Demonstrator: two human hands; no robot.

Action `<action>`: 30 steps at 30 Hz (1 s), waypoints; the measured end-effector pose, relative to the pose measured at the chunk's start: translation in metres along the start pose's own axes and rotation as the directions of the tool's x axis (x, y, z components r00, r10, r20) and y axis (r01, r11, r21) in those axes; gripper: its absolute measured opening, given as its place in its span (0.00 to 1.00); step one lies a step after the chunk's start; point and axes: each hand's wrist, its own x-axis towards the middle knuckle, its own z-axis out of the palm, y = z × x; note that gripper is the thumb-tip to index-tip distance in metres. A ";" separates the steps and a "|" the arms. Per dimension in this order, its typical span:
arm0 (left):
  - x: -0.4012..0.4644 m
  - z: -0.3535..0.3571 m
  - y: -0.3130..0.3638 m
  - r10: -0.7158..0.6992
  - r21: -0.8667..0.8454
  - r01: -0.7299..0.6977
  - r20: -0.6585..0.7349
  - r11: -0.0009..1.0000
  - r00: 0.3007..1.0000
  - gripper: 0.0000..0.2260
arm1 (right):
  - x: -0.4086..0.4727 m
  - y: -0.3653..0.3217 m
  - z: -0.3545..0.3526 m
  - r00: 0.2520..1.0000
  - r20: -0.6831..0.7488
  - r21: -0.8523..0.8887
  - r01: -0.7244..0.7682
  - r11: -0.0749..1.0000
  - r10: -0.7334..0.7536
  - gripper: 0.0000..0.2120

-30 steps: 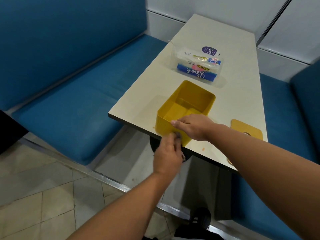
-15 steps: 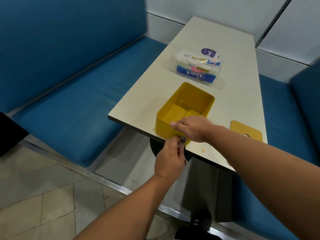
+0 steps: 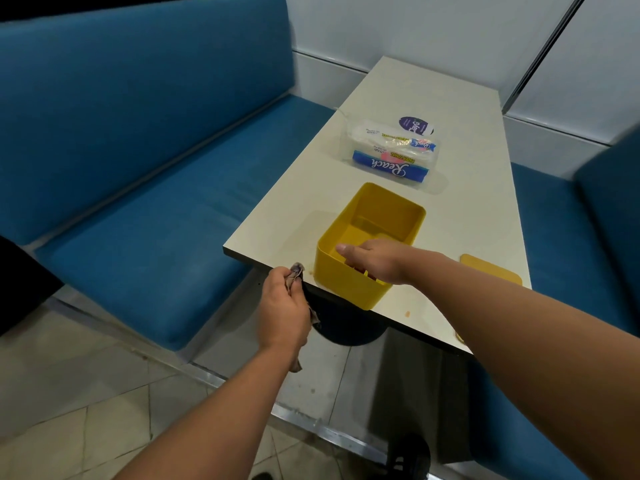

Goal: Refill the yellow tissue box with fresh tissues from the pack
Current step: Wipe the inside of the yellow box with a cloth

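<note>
The yellow tissue box (image 3: 349,285) stands open and empty at the near edge of the cream table (image 3: 467,140). My right hand (image 3: 375,259) grips its near rim, fingers hooked inside. My left hand (image 3: 284,306) is just left of the box at the table edge and clutches a crumpled greyish cloth (image 3: 297,271). The pack of tissues (image 3: 391,152), clear plastic with a blue "Reach" label, lies beyond the box. The box's yellow lid (image 3: 490,270) lies flat to the right, partly hidden by my right arm.
A purple round sticker (image 3: 415,124) sits behind the pack. Blue padded benches (image 3: 156,209) run along both sides of the table. A small orange stain (image 3: 408,314) marks the table's near edge. Tiled floor lies below.
My left hand has moved left off the box's front wall with the cloth. My right hand keeps its hold on the box's rim.
</note>
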 end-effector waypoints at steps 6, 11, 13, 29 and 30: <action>0.005 -0.024 -0.001 0.025 -0.005 -0.026 -0.014 1.000 1.000 0.03 | 0.017 -0.039 0.015 0.955 -0.293 -0.226 -0.015 0.974 -0.053 0.27; 0.007 -0.033 -0.002 0.022 0.013 -0.021 -0.040 1.000 0.999 0.04 | 0.019 -0.047 0.036 0.895 -0.426 -0.338 -0.019 0.941 -0.134 0.16; 0.007 -0.036 -0.004 0.021 0.026 -0.020 -0.042 0.999 0.999 0.05 | 0.012 -0.041 0.038 0.882 -0.440 -0.350 0.005 0.937 -0.170 0.14; 0.002 -0.018 0.008 0.037 0.050 -0.038 0.014 0.998 0.999 0.05 | -0.051 0.078 -0.001 0.843 -0.221 -0.461 0.353 0.814 -0.490 0.12; 0.002 -0.016 0.007 0.040 0.058 -0.041 0.013 0.997 0.999 0.05 | -0.052 0.081 -0.001 0.839 -0.214 -0.462 0.365 0.808 -0.501 0.11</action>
